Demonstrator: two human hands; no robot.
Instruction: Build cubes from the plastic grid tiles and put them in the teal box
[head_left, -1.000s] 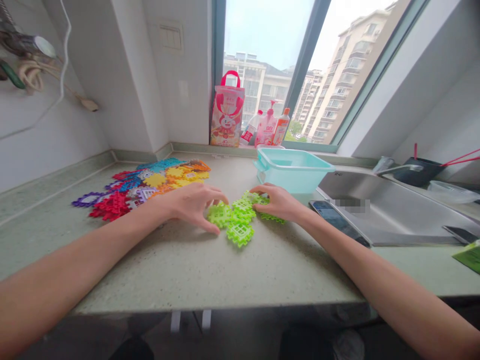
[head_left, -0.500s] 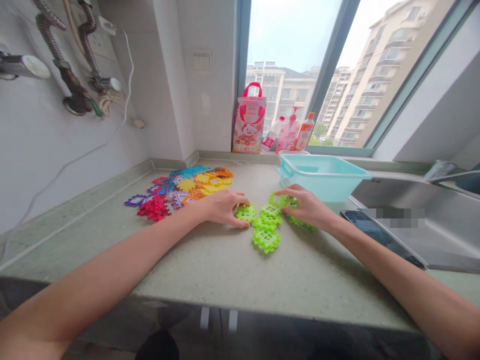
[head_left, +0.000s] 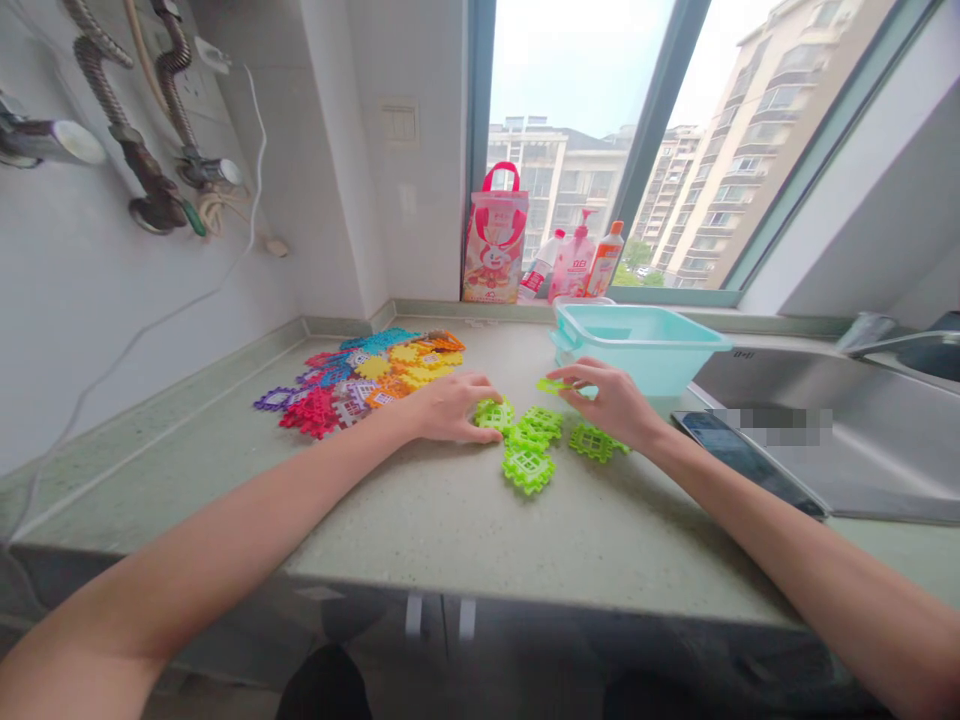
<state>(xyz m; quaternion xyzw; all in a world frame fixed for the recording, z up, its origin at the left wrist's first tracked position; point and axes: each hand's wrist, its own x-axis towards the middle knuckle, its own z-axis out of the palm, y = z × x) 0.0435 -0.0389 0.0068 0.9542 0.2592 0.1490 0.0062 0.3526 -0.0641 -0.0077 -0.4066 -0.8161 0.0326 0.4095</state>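
Thumb and fingers of my left hand point(head_left: 450, 408) close around the edge of a lime-green toothed plastic building piece point(head_left: 494, 413) on the counter. My right hand point(head_left: 611, 400) pinches another flat green building piece point(head_left: 550, 385), raised a little above the counter. Between the hands lie several green pieces with window-like grids point(head_left: 528, 468), overlapping and touching the one in my left hand. Below my right hand rests one more green piece point(head_left: 591, 442), partly covered by the wrist. Beyond my left forearm is a pile of red, purple, blue, orange and yellow building pieces point(head_left: 375, 370).
A light teal plastic tub point(head_left: 675, 350) stands behind my right hand. Further right are a phone point(head_left: 742, 460) and a steel sink point(head_left: 885, 470). A pink bag point(head_left: 495, 245) and several bottles point(head_left: 574, 262) line the windowsill. The counter's front edge is near me.
My right hand has lifted a green piece away from the others, uncovering the piece below the wrist. My left hand stays at its green piece. The view has shifted slightly.
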